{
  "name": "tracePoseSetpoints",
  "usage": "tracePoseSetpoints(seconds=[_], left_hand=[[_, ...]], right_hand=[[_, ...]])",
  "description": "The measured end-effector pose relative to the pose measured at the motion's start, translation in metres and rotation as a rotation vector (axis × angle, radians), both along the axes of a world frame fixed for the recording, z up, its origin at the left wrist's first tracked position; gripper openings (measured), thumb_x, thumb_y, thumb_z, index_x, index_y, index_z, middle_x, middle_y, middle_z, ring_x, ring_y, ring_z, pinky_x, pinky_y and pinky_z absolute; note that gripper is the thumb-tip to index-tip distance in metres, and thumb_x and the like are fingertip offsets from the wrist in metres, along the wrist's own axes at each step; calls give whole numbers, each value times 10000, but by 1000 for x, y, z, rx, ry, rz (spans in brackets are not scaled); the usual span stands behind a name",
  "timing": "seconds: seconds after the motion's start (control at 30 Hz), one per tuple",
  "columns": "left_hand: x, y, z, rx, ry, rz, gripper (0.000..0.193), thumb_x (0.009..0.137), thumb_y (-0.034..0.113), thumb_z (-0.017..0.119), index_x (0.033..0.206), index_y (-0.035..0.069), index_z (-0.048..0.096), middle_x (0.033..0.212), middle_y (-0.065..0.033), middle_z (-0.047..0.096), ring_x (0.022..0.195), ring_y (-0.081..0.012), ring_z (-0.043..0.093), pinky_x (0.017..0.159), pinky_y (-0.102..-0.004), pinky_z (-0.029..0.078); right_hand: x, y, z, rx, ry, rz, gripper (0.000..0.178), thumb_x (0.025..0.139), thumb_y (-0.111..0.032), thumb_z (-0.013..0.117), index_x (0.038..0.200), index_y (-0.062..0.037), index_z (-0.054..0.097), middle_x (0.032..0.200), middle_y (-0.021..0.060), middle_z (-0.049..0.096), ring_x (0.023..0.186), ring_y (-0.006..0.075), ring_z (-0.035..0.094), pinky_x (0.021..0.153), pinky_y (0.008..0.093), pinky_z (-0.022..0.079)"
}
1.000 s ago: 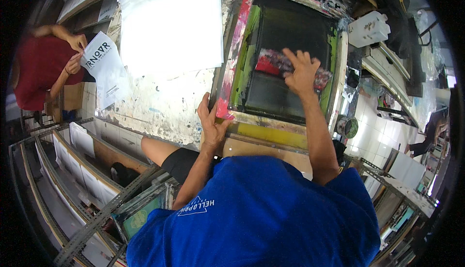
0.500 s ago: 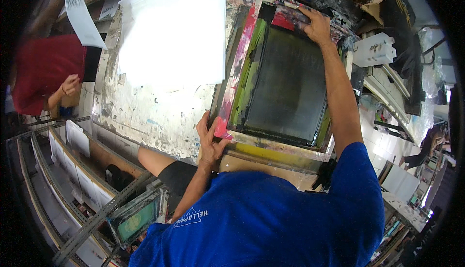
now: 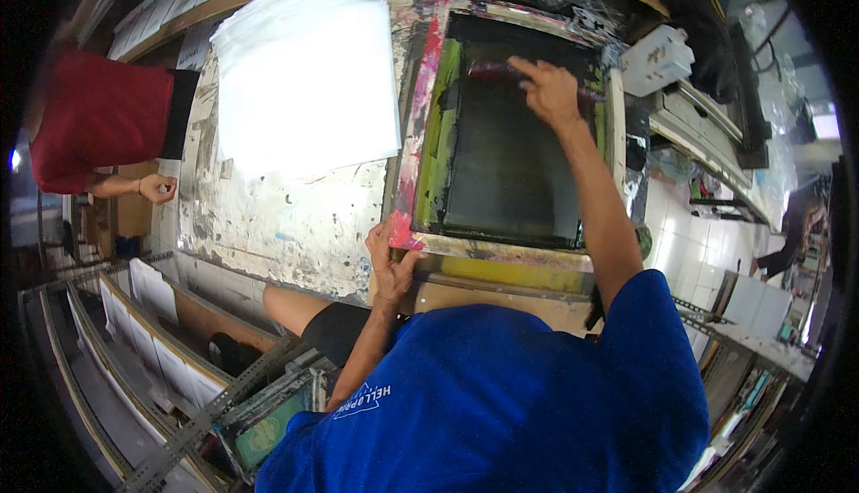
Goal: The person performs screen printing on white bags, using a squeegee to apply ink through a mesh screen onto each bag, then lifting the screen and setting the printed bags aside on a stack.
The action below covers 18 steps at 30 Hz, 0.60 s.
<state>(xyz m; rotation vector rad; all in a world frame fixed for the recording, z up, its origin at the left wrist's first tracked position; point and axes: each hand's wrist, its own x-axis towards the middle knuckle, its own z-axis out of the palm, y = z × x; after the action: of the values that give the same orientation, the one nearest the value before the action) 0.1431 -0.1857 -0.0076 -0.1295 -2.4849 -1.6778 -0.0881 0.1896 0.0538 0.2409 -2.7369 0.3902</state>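
A person in a blue T-shirt [image 3: 519, 395], seen from above, works at a paint-spattered, whitish worktop [image 3: 277, 225]. Toward its right edge lies a screen-printing frame [image 3: 423, 122], its left bar streaked pink, with green along the inner margin and a dark, wet-looking mesh [image 3: 514, 166] filling the middle. The right hand [image 3: 548, 95] reaches over the mesh, its grip closed on a squeegee [image 3: 489, 70], a dark reddish bar, blurred, that lies crosswise on the mesh near the frame's far edge; the index finger points left along it. The left hand [image 3: 390, 271] is at the frame's near left corner, its grip around that corner, fingers on the outer left side and thumb at the near edge. A yellow strip [image 3: 501, 271] shows just below the frame's near edge. Left of the frame, toward the worktop's far edge, a fanned stack of white sheets [image 3: 309, 90] lies bright under the light. Beyond the worktop's right edge stands a whitish plastic container [image 3: 658, 59]. At the left edge a co-worker in a dark red shirt [image 3: 103, 117] stands with one hand [image 3: 157, 189] near the worktop. Below the near left corner, a metal-framed rack [image 3: 179, 421] holds boards and white sheets.
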Motion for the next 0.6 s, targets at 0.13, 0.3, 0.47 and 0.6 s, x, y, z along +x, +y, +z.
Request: tracePoseSetpoints(seconds=[0.13, 0.3, 0.47, 0.6], left_hand=[[-5, 3, 23, -17, 115, -1, 779, 674, 163, 881, 1373, 0, 578, 1264, -166, 570, 1184, -329, 501, 1056, -425, 394], [-15, 16, 54, 131, 193, 41, 712, 689, 105, 872, 1328, -34, 591, 1235, -139, 569, 1177, -318, 503, 1050, -406, 395], [-39, 36, 107, 295, 202, 136, 698, 761, 97, 860, 1368, -67, 556, 1312, -147, 545, 1203, -237, 517, 1049, -340, 400], [-83, 69, 157, 587, 406, 190, 727, 877, 188, 814, 1441, -100, 456, 1371, -136, 483, 1308, -245, 477, 1115, -369, 380]], right_hand=[[92, -38, 47, -54, -136, -2, 527, 805, -120, 726, 1301, -289, 677, 1116, 236, 712, 1019, 399, 695, 859, 490, 544], [192, -73, 124, -131, -210, 36, 525, 754, -119, 748, 1263, -242, 702, 909, 178, 676, 846, 373, 665, 763, 477, 508], [220, -93, 197, -64, -36, 64, 647, 642, -250, 843, 1274, -220, 708, 800, 113, 601, 760, 317, 631, 712, 439, 489], [182, -76, 237, 38, 177, 77, 719, 581, -377, 877, 1263, -222, 710, 795, 88, 590, 741, 290, 628, 674, 426, 484]])
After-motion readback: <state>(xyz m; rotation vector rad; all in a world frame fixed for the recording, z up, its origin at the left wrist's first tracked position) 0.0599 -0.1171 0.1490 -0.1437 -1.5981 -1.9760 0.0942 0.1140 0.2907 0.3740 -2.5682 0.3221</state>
